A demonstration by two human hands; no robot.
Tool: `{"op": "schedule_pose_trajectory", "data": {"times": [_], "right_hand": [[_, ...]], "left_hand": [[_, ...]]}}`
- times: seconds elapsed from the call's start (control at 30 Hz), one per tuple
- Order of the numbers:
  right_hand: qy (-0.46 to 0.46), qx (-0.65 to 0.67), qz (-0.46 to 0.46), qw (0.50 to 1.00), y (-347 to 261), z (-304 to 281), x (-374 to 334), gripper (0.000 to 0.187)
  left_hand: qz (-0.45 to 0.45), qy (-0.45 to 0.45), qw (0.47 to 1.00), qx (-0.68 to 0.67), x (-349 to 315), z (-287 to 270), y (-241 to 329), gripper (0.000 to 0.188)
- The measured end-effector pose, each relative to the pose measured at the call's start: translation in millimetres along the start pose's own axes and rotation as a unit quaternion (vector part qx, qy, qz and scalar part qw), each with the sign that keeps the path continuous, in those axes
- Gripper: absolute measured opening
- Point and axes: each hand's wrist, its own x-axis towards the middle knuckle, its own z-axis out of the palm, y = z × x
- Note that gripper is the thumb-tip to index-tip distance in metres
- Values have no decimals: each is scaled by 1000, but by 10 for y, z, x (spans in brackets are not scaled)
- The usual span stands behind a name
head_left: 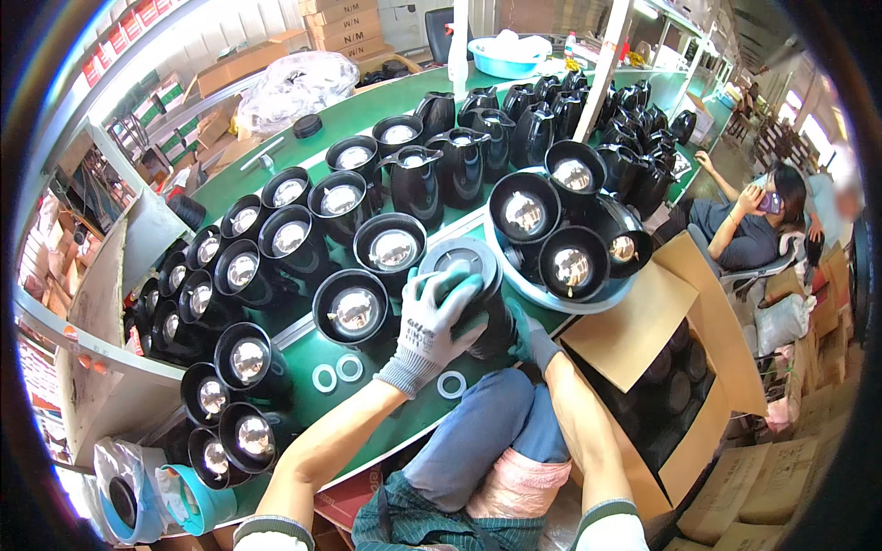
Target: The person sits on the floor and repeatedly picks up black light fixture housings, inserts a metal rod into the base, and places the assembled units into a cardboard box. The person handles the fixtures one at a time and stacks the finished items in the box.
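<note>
In front of me a black vacuum jug (pixel 494 335) stands with a round dark-grey disc (pixel 457 261) at its upper end. My left hand (pixel 435 323), in a grey glove, curls its fingers over the disc and its near rim. At the jug's right side, my gloved right hand (pixel 531 336) wraps round the wall; the jug hides part of its fingers. Close to my left wrist lie flat white rings (pixel 349 367), and one white ring (pixel 451 385) is beneath the forearms. Just left stands an open black jug body (pixel 353 310) with a silvery liner inside.
Rows of similar black bodies (pixel 243 268) fill the green bench (pixel 308 390) leftward. A pale-blue basin (pixel 602 305) with several bodies stands right, beside an open carton (pixel 726 340) of dark parts. Finished-looking jugs (pixel 459 165) crowd behind. A seated person (pixel 749 220) is far right.
</note>
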Motion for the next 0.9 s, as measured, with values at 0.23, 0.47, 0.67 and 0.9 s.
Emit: {"op": "schedule_pose_trajectory", "data": {"times": [0.23, 0.47, 0.67, 0.9], "right_hand": [[211, -449, -245, 833, -495, 10, -1678, 50], [44, -473, -576, 665, -919, 397, -2109, 68], [114, -549, -581, 590, -858, 367, -1977, 64], [119, -525, -556, 633, -814, 412, -1923, 54]], "left_hand": [[63, -97, 993, -33, -59, -5, 200, 59], [82, -124, 979, -142, 214, -410, 123, 41], [15, 33, 999, 1, 1024, -749, -1000, 28], [-120, -168, 949, 237, 1986, -257, -2622, 36]]}}
